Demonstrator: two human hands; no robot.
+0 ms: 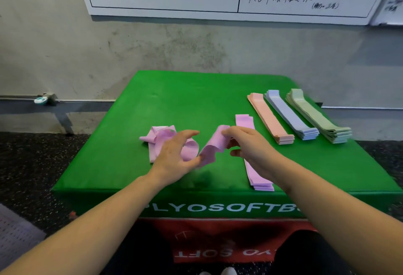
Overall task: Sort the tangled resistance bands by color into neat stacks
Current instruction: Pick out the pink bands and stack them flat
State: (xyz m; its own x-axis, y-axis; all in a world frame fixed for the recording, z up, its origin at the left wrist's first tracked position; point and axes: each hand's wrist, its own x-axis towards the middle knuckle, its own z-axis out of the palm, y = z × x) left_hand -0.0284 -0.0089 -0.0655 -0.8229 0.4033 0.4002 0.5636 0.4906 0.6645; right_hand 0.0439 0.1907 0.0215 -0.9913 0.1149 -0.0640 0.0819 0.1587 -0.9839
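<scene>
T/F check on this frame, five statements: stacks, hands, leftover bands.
1. Four sorted stacks lie on the green box. True: purple stack, peach stack, blue stack, green stack.
2. The tangled pile still holds blue bands. False: only purple ones show.
3. Both hands hold one purple band. True: left hand and right hand grip its ends.
4. The green stack sits nearest the person. False: the purple stack does.
5. The peach stack lies between purple and blue. True.
</scene>
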